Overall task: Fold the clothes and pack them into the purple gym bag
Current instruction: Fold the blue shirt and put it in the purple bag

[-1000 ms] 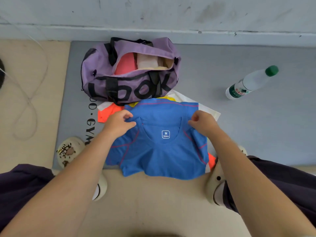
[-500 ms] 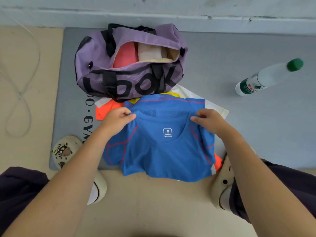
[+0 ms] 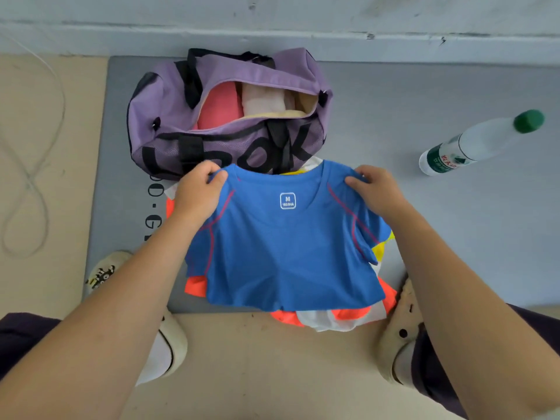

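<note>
Gray mat [image 3: 424, 237] by the wall holds the purple bag [image 3: 169, 116], open at the far edge. Left hand [image 3: 198, 192] and right hand [image 3: 375, 192] each pinch a blue shirt [image 3: 288, 253] shoulder; a loose grip could drop it onto the pile

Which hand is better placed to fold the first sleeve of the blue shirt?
Probably the right hand. Both hands grip the blue shirt at the shoulders, but the sleeve on the right side sticks out loose close under it, while the left hand has a flatter, tucked edge beneath.
</note>
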`<state>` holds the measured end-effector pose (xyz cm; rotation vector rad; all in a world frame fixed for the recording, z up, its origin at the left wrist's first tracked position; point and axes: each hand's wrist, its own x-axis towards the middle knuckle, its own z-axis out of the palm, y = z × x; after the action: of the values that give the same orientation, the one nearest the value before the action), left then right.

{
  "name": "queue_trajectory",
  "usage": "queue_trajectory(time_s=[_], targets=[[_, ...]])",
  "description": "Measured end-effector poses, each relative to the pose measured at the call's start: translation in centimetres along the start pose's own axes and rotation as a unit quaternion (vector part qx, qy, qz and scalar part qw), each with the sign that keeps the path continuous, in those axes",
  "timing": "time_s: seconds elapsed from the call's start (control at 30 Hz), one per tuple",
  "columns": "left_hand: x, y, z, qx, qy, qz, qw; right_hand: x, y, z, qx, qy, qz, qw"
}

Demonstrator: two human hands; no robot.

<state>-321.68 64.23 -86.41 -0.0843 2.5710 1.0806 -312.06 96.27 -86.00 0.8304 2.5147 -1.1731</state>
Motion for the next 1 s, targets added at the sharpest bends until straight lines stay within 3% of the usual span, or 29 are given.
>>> queue_trajectory(time_s=[0.1,0.23,0.3,0.37,0.4,0.47,0.53,0.6,0.7,0.8,0.87,1.0], targets=[[-1.0,0.7,0.7,0.083,0.007,0.037,0.996,0.2,0.5,0.3,-0.011,-0.017,0.022,1.000],[-5.2,2.1,3.1,0.212,0.041,0.226,0.950,-0.5,2.3,0.1,-0.028,-0.053,0.083,0.995],[-7.7,2.4,5.1,0.228,0.019,0.299,0.927,-0.9,3.2,-0.6,-0.099,-0.112,0.095,0.984],[-9.7,2.2,6.9,0.281,-0.049,0.324,0.902,-1.4,3.7,-1.5,-0.213,-0.156,0.100,0.959],[-10.3,1.8,7.6,0.322,-0.094,0.311,0.889,-1.6,3.8,-1.8,-0.237,-0.141,0.108,0.955],[-10.9,0.9,8.6,0.382,-0.161,0.271,0.869,-2.4,4.3,-2.3,-0.237,-0.027,0.124,0.963],[-11.0,0.3,9.2,0.390,-0.177,0.253,0.867,-4.1,5.2,-2.4,-0.231,0.128,0.108,0.959],[-11.2,0.3,9.7,0.386,-0.178,0.248,0.870,-6.4,6.1,-1.9,-0.170,0.205,0.099,0.959],[-11.9,0.8,10.0,0.390,-0.162,0.249,0.871,-9.3,7.5,-0.3,-0.005,0.105,0.181,0.978],[-13.3,1.4,10.0,0.368,-0.108,0.283,0.879,-11.6,9.1,1.4,0.030,-0.030,0.256,0.966],[-14.4,1.4,10.4,0.356,-0.082,0.308,0.878,-12.8,10.2,2.0,0.041,-0.057,0.269,0.960],[-15.5,0.2,11.1,0.387,-0.157,0.265,0.869,-14.7,11.5,1.9,0.126,-0.096,0.295,0.942]])
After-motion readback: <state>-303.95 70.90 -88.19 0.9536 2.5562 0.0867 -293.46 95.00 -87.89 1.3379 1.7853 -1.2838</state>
